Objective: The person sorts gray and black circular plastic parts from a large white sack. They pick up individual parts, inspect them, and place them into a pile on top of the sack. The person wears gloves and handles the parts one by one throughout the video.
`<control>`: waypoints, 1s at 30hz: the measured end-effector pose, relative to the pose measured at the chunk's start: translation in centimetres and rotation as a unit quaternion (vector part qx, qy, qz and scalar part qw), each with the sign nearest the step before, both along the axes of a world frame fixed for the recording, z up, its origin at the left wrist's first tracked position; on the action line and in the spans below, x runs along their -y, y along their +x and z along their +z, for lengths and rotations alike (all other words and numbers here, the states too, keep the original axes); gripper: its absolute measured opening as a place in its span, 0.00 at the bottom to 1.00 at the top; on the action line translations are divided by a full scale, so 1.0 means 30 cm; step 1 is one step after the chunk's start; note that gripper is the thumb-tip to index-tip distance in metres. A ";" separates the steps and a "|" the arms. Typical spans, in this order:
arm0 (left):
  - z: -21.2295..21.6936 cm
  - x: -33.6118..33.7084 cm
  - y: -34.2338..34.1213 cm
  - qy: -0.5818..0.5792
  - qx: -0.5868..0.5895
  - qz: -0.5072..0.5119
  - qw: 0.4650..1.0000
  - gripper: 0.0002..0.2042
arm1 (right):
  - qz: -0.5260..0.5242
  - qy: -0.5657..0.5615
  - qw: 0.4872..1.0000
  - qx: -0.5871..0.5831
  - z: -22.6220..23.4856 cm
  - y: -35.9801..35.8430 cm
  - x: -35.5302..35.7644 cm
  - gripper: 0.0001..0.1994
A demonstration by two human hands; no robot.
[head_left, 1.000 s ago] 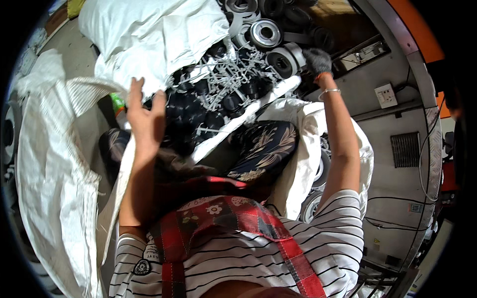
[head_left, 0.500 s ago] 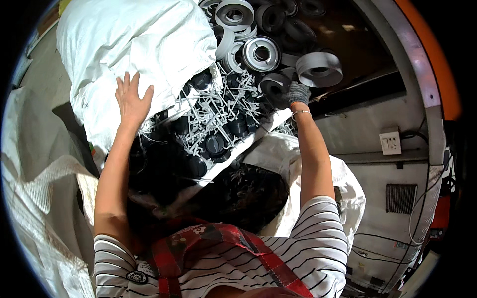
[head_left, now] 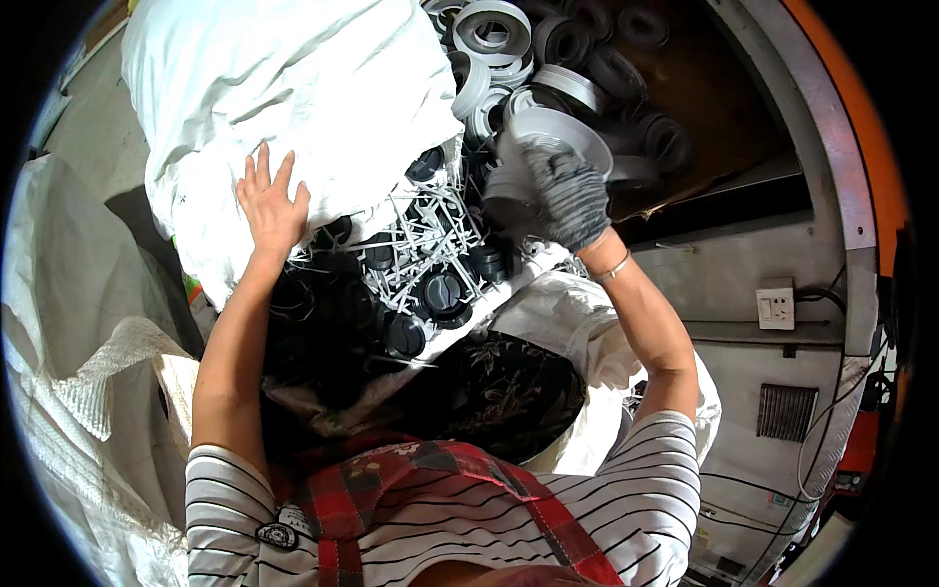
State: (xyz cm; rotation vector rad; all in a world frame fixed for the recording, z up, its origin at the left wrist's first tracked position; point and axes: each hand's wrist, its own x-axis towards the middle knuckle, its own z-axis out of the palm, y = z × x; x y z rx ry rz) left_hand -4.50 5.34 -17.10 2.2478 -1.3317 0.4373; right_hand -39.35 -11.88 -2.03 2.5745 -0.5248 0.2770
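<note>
My bare left hand [head_left: 275, 207] lies on the white sack [head_left: 303, 88], fingers stretched and spread. Wearing a grey striped glove, my right hand [head_left: 570, 199] is closed on a grey plastic ring [head_left: 585, 140]. A second grey ring piece below it is smeared by motion, and whether I grip that one too cannot be told. Between my hands, thin white plastic sticks [head_left: 430, 235] lie jumbled over round black caps [head_left: 447, 295] at the mouth of the sack.
More grey rings [head_left: 492, 34] are heaped at the far side, with darker ones [head_left: 665, 142] in shadow to their right. A wall socket [head_left: 776, 306] and cables are on the pale panel at right. Another white woven sack [head_left: 108, 382] stands at left.
My right hand has come nearer and slightly left, bringing grey ring pieces off the heap. My left hand stays spread on the sack. The view has shifted a little.
</note>
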 end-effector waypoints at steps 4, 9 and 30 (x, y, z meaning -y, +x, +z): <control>0.000 -0.010 0.018 -0.004 0.012 0.006 1.000 0.24 | 0.069 0.194 0.978 0.000 0.132 0.143 -0.228 0.36; 0.016 -0.020 0.006 -0.006 -0.013 -0.005 1.000 0.24 | 0.137 0.470 0.872 0.024 0.126 0.283 -0.259 0.45; 0.050 0.002 0.002 0.026 -0.063 -0.022 0.997 0.28 | -0.269 0.487 0.829 0.065 -0.513 0.548 0.958 0.38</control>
